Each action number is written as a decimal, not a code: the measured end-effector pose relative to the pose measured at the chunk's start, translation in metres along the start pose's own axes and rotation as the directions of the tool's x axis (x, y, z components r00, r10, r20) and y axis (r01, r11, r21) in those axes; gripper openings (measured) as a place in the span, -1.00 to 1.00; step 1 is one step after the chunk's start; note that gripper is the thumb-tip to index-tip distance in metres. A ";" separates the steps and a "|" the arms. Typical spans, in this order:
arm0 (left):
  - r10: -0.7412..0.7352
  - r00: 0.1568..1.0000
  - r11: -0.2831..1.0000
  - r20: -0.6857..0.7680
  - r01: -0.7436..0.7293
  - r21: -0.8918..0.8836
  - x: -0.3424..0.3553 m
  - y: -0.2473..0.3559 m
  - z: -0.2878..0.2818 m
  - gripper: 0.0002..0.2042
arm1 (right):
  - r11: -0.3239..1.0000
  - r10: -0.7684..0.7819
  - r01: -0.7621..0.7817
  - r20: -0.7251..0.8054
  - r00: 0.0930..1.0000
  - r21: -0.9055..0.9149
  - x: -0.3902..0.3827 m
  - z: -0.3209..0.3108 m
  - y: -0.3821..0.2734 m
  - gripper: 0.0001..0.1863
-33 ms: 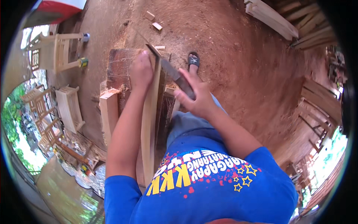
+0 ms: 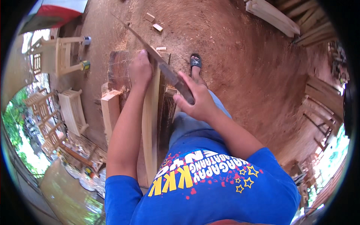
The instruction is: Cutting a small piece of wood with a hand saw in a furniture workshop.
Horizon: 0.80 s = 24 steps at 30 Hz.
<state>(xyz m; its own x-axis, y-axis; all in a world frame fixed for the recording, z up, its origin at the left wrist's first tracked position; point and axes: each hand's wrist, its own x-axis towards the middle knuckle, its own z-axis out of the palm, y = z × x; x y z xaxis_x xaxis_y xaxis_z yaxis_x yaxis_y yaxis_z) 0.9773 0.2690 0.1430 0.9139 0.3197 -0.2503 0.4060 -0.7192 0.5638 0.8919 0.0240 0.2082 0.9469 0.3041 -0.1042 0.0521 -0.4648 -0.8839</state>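
The long pale wooden slat (image 2: 150,123) stands tilted on a dark wooden block (image 2: 119,71), its top clamped in the left hand (image 2: 140,70), while the right hand (image 2: 198,100), closed on a long-bladed machete (image 2: 157,62), appears mid-trimming, calling next for a controlled stroke clear of the fingers.

Far ahead of the grip, two small pale wood offcuts (image 2: 153,22) lie on the reddish sawdust-strewn dirt floor (image 2: 240,63). Off to its left stand unfinished pale wooden chairs (image 2: 62,56) — one with a small green-and-yellow can (image 2: 85,65) beside its leg. To the upper right, long pale planks (image 2: 272,15) lie stacked — darker timber (image 2: 322,101) leans farther right.
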 end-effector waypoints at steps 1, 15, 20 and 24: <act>0.062 0.997 0.998 -0.052 -0.061 0.026 0.010 -0.009 0.000 -0.43 | 0.998 0.046 -0.047 0.057 0.997 0.029 -0.008 -0.008 -0.016 -0.20; 0.087 0.981 0.991 -0.171 -0.068 0.112 0.003 0.033 0.010 -0.49 | 0.945 0.148 -0.206 0.230 0.962 0.254 0.036 0.010 0.022 -0.18; 0.003 0.980 0.985 -0.198 -0.037 -0.169 0.004 0.021 0.007 -0.50 | 0.896 0.123 -0.232 0.291 0.949 0.378 -0.022 -0.033 0.000 -0.11; 0.017 0.975 0.983 -0.222 -0.058 -0.175 0.003 0.032 0.009 -0.50 | 0.901 0.134 -0.237 0.286 0.949 0.363 0.011 -0.020 0.010 -0.09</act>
<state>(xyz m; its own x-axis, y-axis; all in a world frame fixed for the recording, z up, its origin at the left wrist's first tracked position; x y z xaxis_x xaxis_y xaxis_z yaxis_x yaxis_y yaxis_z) 0.9929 0.2416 0.1531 0.8979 0.4362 -0.0591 0.3463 -0.6171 0.7066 0.9094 0.0059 0.2070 0.8145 0.4644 -0.3478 -0.2927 -0.1887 -0.9374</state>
